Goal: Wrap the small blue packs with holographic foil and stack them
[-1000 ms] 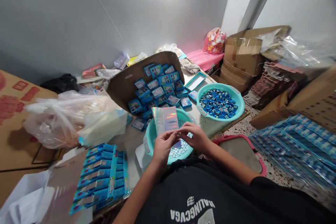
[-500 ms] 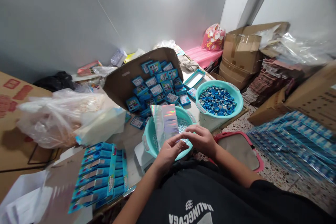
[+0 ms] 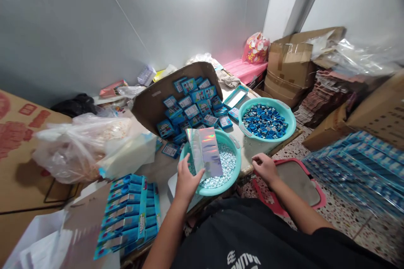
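A turquoise basin (image 3: 237, 176) in front of me holds small whitish-blue pellets (image 3: 222, 178). A shiny holographic foil sheet (image 3: 210, 153) with a fold line rests in it, leaning over the pellets. At the basin's left rim is my left hand (image 3: 187, 183), its thumb and fingers apart, the thumb by the sheet's lower edge; whether it touches is unclear. My right hand (image 3: 267, 169) is to the right of the basin, near the table edge, with curled fingers; anything inside them is hidden.
A second turquoise basin (image 3: 292, 124) holds blue and silver caps (image 3: 265, 121). Small blue boxes (image 3: 192, 111) are heaped in an open carton (image 3: 147, 107). Flat blue packaging (image 3: 126, 214) is stacked at the left, near a plastic bag (image 3: 69, 147). A pink-framed stool (image 3: 298, 180) stands below right.
My hands were together over the basin's near side. Now they are apart: the left has moved to the basin's left rim, the right away to the right. The foil sheet stays in the basin.
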A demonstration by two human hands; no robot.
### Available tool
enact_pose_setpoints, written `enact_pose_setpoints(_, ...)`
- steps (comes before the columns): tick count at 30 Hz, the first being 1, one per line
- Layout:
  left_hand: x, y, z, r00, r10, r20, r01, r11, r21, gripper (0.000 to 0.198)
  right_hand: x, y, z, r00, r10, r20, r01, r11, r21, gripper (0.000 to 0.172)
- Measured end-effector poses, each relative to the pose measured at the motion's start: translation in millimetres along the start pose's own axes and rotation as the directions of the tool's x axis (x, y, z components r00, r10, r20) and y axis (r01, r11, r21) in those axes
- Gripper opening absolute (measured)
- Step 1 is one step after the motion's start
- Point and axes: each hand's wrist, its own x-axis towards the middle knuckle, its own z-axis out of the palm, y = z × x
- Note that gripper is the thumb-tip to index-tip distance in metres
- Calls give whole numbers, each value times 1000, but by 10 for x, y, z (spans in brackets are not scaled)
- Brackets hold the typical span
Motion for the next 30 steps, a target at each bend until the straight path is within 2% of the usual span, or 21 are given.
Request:
enact_pose_setpoints(1,54,-107,12,999,-51,-6,52,996,78,92,24,96,29,998,63,-4,-63,997,-34,11)
enact_pose_setpoints(2,100,-194,31,996,-84,17,81,987,142,98,57,169,71,994,106,-7,-106,993,-54,11)
enact_pose_setpoints(3,135,-259,56,993,-106,46,96,977,189,94,98,219,124,991,135,-10,-136,989,-62,11)
enact_pose_setpoints(6,168,-322,123,992,-107,67,90,972,219,37,251,266,313,980,197,28,-195,979,-56,18)
enact_pose_setpoints(7,158,-310,125,994,-107,36,97,972,213,25,301,263,371,976,213,49,-210,976,-53,23)
enact_pose_setpoints(10,98,-232,22,991,-98,-93,114,976,187,34,408,258,489,967,236,92,-231,971,-58,35)
enact_pose_setpoints(12,52,-174,-127,978,-10,-209,42,988,151,36,429,274,528,966,242,91,-236,969,-75,28)
enact_pose_setpoints(14,10,-118,-296,936,109,-336,-79,992,100,34,413,299,560,965,247,89,-238,967,-95,17)
enact_pose_setpoints(16,-27,-62,-446,890,113,-442,-130,991,-9,31,381,321,596,962,251,104,-239,964,-117,20)
enact_pose_setpoints(19,-63,13,-602,868,-129,-480,-46,940,-337,32,342,323,650,962,246,117,-229,963,-143,27)
enact_pose_setpoints(21,-71,43,-672,850,-254,-462,-26,855,-518,36,336,305,681,965,233,123,-213,965,-151,31)
enact_pose_setpoints(24,-67,47,-759,840,-348,-416,-26,741,-671,39,361,278,724,964,196,178,-167,973,-161,27)
enact_pose_setpoints(28,-62,6,-875,869,-388,-306,-27,582,-813,39,418,300,774,958,183,219,-146,974,-174,18)
enact_pose_setpoints(30,-62,-18,-925,867,-402,-295,-28,552,-833,37,424,331,793,958,204,203,-170,970,-172,21)
